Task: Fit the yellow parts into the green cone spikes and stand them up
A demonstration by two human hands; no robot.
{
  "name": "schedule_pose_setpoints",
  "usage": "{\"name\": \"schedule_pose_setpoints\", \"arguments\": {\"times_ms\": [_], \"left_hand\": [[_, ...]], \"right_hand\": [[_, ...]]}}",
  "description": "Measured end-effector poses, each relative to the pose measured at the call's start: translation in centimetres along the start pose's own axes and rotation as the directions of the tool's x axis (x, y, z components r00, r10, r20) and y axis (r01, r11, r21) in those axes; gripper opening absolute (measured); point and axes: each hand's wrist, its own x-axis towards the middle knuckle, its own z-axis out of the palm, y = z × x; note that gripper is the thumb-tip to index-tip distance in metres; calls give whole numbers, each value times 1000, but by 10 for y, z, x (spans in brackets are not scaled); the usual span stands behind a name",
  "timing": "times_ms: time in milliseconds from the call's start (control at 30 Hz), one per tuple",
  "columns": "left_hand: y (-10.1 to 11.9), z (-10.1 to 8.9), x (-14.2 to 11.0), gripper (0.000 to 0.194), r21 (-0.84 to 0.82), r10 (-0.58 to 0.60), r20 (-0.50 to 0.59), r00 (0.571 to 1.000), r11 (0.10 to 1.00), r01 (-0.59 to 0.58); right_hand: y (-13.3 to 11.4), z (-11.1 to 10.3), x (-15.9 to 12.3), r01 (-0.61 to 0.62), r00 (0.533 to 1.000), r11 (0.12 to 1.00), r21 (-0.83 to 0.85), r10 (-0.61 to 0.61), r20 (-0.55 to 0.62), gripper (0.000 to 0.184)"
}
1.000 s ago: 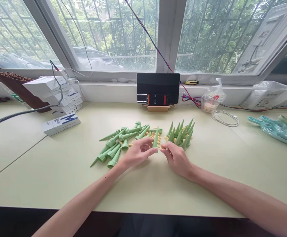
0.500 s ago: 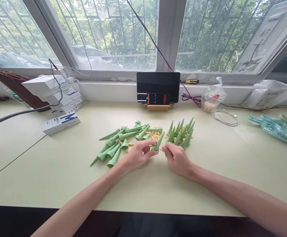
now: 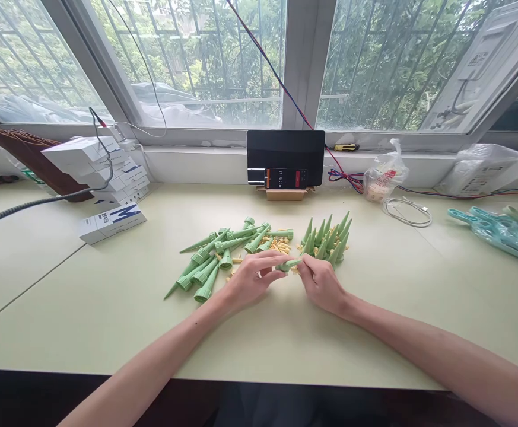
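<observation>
My left hand (image 3: 261, 274) is closed around the base of a green plastic watering spike (image 3: 291, 264), which lies tilted with its narrow end toward the right. Its tip meets the fingers of my right hand (image 3: 321, 283). That hand is closed in a pinch, with a bit of a small yellow peg (image 3: 295, 270) showing by the fingertips; the fingers hide most of it. Left of my hands lies a loose heap of green spikes (image 3: 204, 271). Behind my right hand, several spikes (image 3: 330, 237) stand upright in a cluster, with yellow bits around them.
More yellow pegs (image 3: 279, 244) lie between the two groups. Farther back, a phone (image 3: 286, 178) showing a timer leans on a dark tablet (image 3: 285, 148). White boxes (image 3: 111, 222) stand left; a bagged cup (image 3: 383, 178), a coiled cable (image 3: 406, 213) and teal hangers (image 3: 499, 231) are right.
The spike in my left hand has tipped from nearly upright to lying over toward the right, its tip now at my right fingers. My right hand has barely moved.
</observation>
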Motion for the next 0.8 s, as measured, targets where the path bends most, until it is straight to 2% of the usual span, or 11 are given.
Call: {"name": "schedule_pose_setpoints", "arguments": {"times_ms": [133,233,367,500,633,800], "left_hand": [[0,2,0,33,9,-72,-52,996,997,72],[3,1,1,37,-112,-173,-71,982,980,165],[7,-2,3,39,-271,-289,-46,956,925,267],[10,-5,4,38,-373,-340,-21,940,875,308],[10,-6,4,42,-417,-353,10,936,849,325],[9,-7,3,45,-383,-339,91,937,856,347]], "right_hand": [[-2,-1,1,-89,996,995,35,89,2,34],[-4,-1,0,-120,993,992,33,120,8,24],[-5,0,-2,-61,998,998,-26,61,3,19],[-4,3,-5,-12,1000,996,-84,11,-10,19],[0,4,-6,36,999,992,-123,-40,-26,19],[5,3,-5,94,995,989,-110,-98,-30,16]]}}
